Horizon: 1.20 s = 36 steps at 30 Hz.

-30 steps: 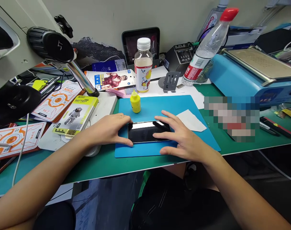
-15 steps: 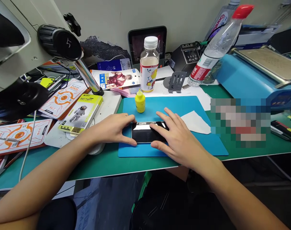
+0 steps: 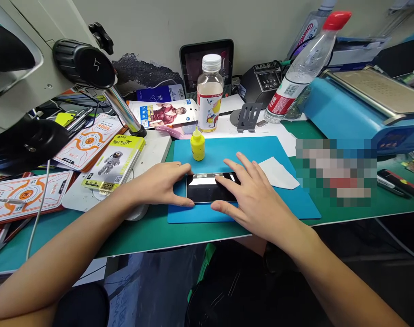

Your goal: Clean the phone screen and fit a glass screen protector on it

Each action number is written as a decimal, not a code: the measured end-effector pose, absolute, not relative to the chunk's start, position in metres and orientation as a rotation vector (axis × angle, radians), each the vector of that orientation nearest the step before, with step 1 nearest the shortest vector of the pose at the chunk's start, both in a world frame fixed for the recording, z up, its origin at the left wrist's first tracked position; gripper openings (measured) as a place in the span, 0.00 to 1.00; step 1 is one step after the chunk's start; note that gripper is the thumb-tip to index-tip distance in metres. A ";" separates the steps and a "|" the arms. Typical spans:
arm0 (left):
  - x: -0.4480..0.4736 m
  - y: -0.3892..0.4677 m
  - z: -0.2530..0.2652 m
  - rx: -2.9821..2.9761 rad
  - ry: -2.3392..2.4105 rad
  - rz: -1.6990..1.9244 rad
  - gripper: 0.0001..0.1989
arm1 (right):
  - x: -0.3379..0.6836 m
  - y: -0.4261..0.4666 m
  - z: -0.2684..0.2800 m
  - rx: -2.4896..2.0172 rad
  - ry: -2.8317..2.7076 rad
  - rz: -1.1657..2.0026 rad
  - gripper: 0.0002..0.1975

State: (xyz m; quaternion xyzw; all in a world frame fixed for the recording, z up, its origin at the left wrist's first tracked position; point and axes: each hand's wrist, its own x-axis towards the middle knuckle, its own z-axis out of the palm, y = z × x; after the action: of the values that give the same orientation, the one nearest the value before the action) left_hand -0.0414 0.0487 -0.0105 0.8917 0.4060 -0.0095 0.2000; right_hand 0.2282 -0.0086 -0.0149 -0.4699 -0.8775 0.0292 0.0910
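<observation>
A phone [image 3: 207, 192] with a glossy black screen lies flat on the blue mat [image 3: 241, 150], its long side running left to right. My left hand [image 3: 164, 182] grips its left end, thumb along the near edge and fingers at the far edge. Over the right end spreads my right hand [image 3: 253, 195], fingers apart; the index fingertip appears to rest on the screen and the thumb points toward the near edge. That end of the phone is hidden under the hand. Behind the phone stands a small yellow squeeze bottle [image 3: 198, 146]. A white cloth or paper piece [image 3: 279, 173] lies right of my right hand.
A microscope [image 3: 81, 63] on a metal post looms at the left, above battery and screen boxes [image 3: 113, 161]. Drink bottles [image 3: 210, 106] and a grey phone stand [image 3: 248, 118] line the back. On the right sits a blue machine [image 3: 350, 113], with a blurred-out patch before it.
The whole view has shifted slightly. Both hands keep nearly the same places on the phone; the right thumb has moved a little to the left.
</observation>
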 end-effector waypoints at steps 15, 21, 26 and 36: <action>-0.041 0.048 -0.009 2.515 1.133 -0.030 0.30 | 0.227 -0.006 -0.013 -1.361 -2.644 -0.005 0.35; -0.040 0.049 -0.009 2.513 1.130 -0.022 0.30 | 0.225 -0.005 -0.010 -1.412 -2.670 0.040 0.34; -0.040 0.048 -0.009 2.536 1.123 -0.024 0.29 | 0.221 -0.008 -0.009 -1.407 -2.722 -0.046 0.35; -0.040 0.050 -0.011 2.487 1.166 -0.027 0.34 | 0.227 -0.004 -0.006 -1.384 -2.718 -0.010 0.28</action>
State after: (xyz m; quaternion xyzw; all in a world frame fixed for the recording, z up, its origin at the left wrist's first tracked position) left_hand -0.0404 0.0495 -0.0110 0.8878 0.4162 -0.0095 0.1963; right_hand 0.2268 -0.0037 -0.0056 -0.4533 -0.8902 -0.0032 0.0459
